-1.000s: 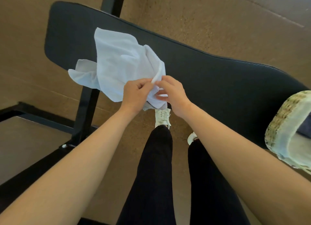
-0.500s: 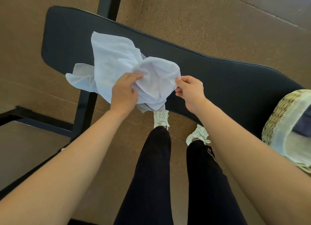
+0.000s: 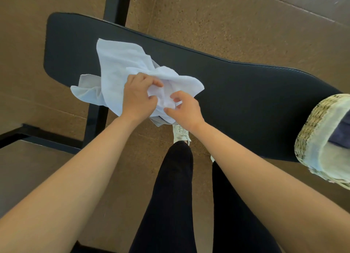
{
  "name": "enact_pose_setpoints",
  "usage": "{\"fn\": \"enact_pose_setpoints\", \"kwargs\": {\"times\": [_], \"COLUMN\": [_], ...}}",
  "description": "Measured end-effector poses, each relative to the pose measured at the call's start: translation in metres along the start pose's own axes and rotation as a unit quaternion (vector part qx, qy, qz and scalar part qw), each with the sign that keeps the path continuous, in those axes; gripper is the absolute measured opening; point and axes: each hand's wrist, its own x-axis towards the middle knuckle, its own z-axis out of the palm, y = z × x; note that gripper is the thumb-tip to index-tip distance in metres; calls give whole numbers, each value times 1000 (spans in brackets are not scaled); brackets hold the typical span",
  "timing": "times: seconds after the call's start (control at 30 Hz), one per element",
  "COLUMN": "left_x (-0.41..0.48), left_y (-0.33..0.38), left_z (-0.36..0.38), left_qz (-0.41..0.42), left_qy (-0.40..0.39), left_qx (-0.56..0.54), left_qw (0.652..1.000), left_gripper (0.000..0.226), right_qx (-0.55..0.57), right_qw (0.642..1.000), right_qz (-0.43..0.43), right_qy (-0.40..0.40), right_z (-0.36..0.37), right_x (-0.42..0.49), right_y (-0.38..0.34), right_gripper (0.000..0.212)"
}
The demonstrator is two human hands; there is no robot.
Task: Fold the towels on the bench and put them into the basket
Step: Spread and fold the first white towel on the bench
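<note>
Crumpled white towel (image 3: 117, 67) on black bench (image 3: 246, 93); woven basket (image 3: 310, 131) at right

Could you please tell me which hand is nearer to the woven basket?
Right. The right hand pinches the white towel on the side facing the woven basket; the left hand grips it farther away.

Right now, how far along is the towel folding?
Done: a dark cloth already lies in the basket, perhaps a folded towel. In hand: the white towel lies crumpled on the bench; the left hand grips it and the right hand pinches a fold. Left: fold it flat and put it into the basket.
</note>
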Motion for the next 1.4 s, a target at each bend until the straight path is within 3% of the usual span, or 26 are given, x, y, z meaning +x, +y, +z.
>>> {"fn": "enact_pose_setpoints", "kwargs": {"times": [0.07,0.13,0.23,0.3,0.43,0.5,0.67,0.8,0.9,1.0,1.1,1.23,1.4], "left_x": [-6,-13,-18,-16,-12,-9,0,6,12,22,31,38,53], "left_y": [-11,-20,-25,-24,-14,-9,28,70,105,136,158,190,201], "left_z": [-1,-2,-2,1,9,13,13,3,-12,-29,-39,-47,-50], "left_qz": [-40,-76,-111,-134,-205,-236,-295,-272,-256,-223,-177,-95,69], "left_qy": [3,-7,-36,-23,35,41,53,95,115,127,136,144,166], "left_qx": [16,-22,-108,-138,-207,-235,-332,-358,-403,-383,-342,-244,-114], "left_qw": [999,997,987,981,956,942,894,888,871,887,913,954,977], "left_gripper": [49,47,32,26,29,25,9,16,18,19,17,20,29], "right_qx": [-85,-145,-168,-122,11,68,261,369,425,427,350,151,20], "right_qw": [996,989,985,992,1000,997,960,912,882,869,880,909,880], "right_qz": [-13,-18,-29,-24,7,23,82,124,110,86,58,1,-58], "right_qy": [-16,-17,2,10,3,13,60,131,173,234,314,388,471], "right_z": [8,12,13,9,-3,-12,-44,-81,-108,-137,-168,-217,-265], "right_x": [8,15,23,24,13,7,-20,-45,-64,-78,-86,-90,-87], "right_y": [1,1,1,1,7,12,11,2,-1,-3,3,20,31], "right_gripper": [57,55,27,16,38,36,26,19,15,9,3,7,20]}}
